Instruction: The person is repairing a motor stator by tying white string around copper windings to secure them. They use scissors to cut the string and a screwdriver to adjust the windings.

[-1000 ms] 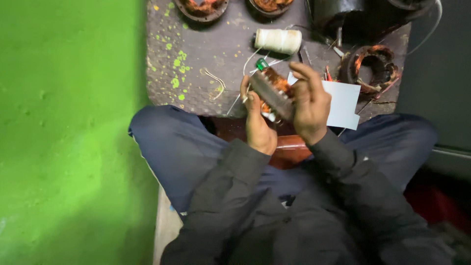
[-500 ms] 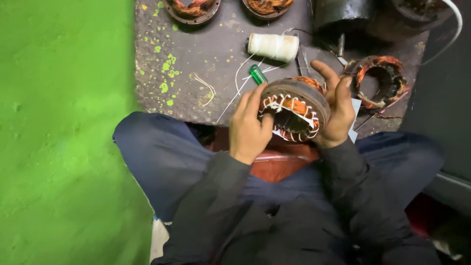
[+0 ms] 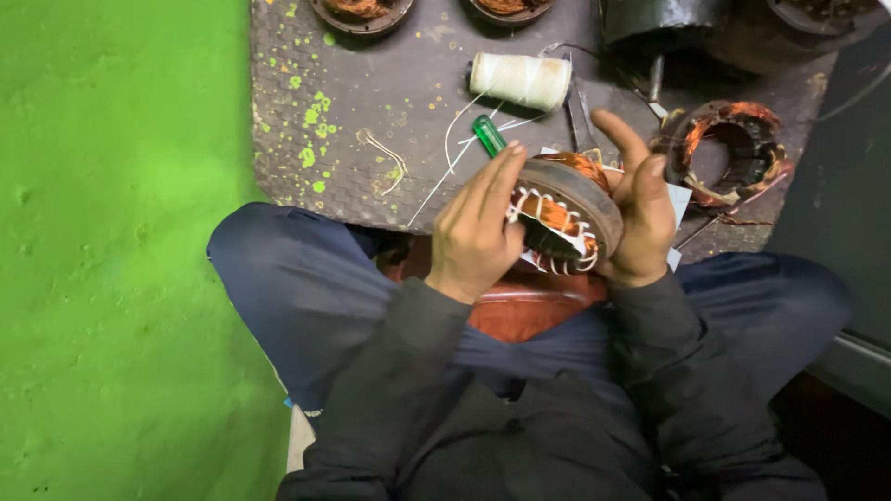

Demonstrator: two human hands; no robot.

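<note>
I hold a round motor stator [image 3: 568, 215] with copper windings laced in white thread over my lap. My left hand [image 3: 475, 227] grips its left rim, fingers pressed flat against the side. My right hand [image 3: 639, 206] cups the right rim, the index finger raised. A white thread runs from the stator area up to a white thread spool [image 3: 520, 80] lying on the dark mat. A green-handled tool [image 3: 489, 134] lies just beyond my left fingers.
A dark textured mat [image 3: 353, 139] flecked with green paint lies ahead. Another copper-wound stator [image 3: 719, 153] sits at the right on it, and more wound stators [image 3: 357, 11] line the far edge. A bright green floor [image 3: 111, 250] fills the left side. A reddish round object [image 3: 520, 311] rests in my lap.
The stator went from edge-on to face-on and has now tilted sideways again. My left hand shifted from beneath it to its left rim; the view has drifted left.
</note>
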